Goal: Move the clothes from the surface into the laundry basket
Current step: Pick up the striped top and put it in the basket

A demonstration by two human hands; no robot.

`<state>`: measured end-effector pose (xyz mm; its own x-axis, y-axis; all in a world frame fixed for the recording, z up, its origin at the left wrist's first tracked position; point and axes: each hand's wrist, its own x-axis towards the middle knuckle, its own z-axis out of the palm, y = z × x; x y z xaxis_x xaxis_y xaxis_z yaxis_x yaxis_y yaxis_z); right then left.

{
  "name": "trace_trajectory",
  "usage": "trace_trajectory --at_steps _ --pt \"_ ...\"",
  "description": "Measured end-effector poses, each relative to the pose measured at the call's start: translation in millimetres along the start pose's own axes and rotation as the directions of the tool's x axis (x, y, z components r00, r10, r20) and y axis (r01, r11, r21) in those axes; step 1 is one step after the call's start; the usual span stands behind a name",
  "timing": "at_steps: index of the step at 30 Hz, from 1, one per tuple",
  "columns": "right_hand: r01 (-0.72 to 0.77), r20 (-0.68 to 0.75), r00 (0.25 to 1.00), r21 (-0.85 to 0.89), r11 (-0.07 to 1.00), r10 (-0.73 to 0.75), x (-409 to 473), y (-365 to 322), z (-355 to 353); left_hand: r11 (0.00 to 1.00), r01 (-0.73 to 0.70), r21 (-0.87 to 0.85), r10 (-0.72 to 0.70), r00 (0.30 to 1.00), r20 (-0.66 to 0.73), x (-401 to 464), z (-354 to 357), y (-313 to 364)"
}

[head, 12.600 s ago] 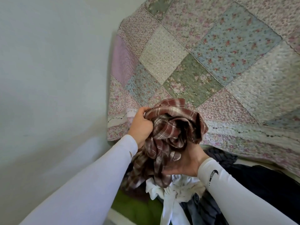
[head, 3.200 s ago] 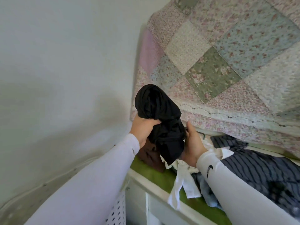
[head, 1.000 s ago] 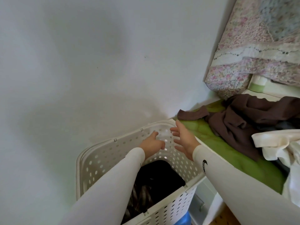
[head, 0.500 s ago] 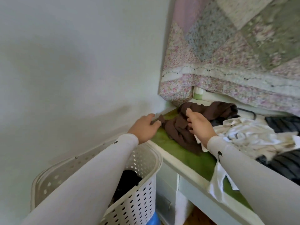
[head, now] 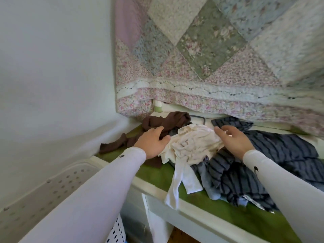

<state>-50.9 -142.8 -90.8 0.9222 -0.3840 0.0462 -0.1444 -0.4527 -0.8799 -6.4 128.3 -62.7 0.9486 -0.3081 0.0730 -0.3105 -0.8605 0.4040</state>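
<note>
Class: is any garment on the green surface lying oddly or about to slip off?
Yes: the white garment, bunched between both hands, trails a strip over the front edge of the green surface, which could slide off.

A white-edged surface (head: 177,202) topped with a green cover (head: 154,172) carries a heap of clothes: a brown garment (head: 164,122) under the left hand's fingers (head: 162,133), a crumpled white garment (head: 191,144) between the fingertips of both hands, and a dark striped garment (head: 280,151) beneath and beyond the right hand's fingers (head: 221,131). A white strip trails over the front edge.
</note>
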Motion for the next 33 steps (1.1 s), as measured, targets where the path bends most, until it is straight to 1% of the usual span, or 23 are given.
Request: trace_trajectory --at_steps 2,7,11,13,15,18,21,24,28,30,33 --pt "-0.009 -0.015 1.000 -0.019 1.000 0.009 0.9 9.9 -14.1 0.999 -0.033 0.005 0.033 0.999 0.022 4.2 7.6 16.6" --pt "0.021 -0.054 0.998 -0.029 0.999 -0.022 5.9 31.0 -39.2 0.996 -0.085 0.032 0.082 0.993 0.082 17.7 28.3 51.9" --pt "0.079 -0.062 0.994 -0.126 0.989 -0.087 8.5 40.8 -49.4 0.991 -0.124 0.051 0.117 0.985 0.128 27.8 44.1 74.1" --pt "0.081 -0.050 0.995 -0.195 0.977 -0.092 9.4 47.2 -53.4 0.988 -0.145 0.054 0.136 0.980 0.145 31.7 52.7 86.3" --pt "0.077 -0.050 0.995 -0.217 0.973 -0.090 10.4 52.7 -57.6 0.982 -0.172 0.074 0.158 0.973 0.169 33.7 61.5 102.1" --pt "0.099 -0.056 0.992 -0.225 0.969 -0.114 10.8 58.6 -62.8 0.959 -0.246 0.141 0.207 0.947 0.244 27.4 76.7 131.4" --pt "0.114 -0.042 0.991 -0.235 0.965 -0.127 9.2 63.5 -65.9 0.944 -0.302 0.134 0.243 0.909 0.338 15.6 97.5 155.1" --pt "0.136 -0.007 0.990 -0.246 0.960 -0.142 5.1 64.9 -69.9 0.955 -0.267 0.130 0.216 0.924 0.316 13.7 111.0 162.8" --pt "0.158 0.052 0.987 -0.292 0.943 -0.149 -5.4 63.8 -77.4 0.965 -0.238 0.107 0.199 0.936 0.290 20.1 107.7 168.0" --pt "0.199 0.105 0.979 -0.297 0.934 -0.175 -13.1 61.0 -81.5 0.972 -0.228 0.049 0.206 0.939 0.277 18.9 98.7 173.0" --pt "0.271 0.244 0.949 -0.301 0.914 -0.201 -22.4 60.0 -87.7 0.979 -0.155 -0.130 0.178 0.963 0.200 15.9 83.3 182.8"
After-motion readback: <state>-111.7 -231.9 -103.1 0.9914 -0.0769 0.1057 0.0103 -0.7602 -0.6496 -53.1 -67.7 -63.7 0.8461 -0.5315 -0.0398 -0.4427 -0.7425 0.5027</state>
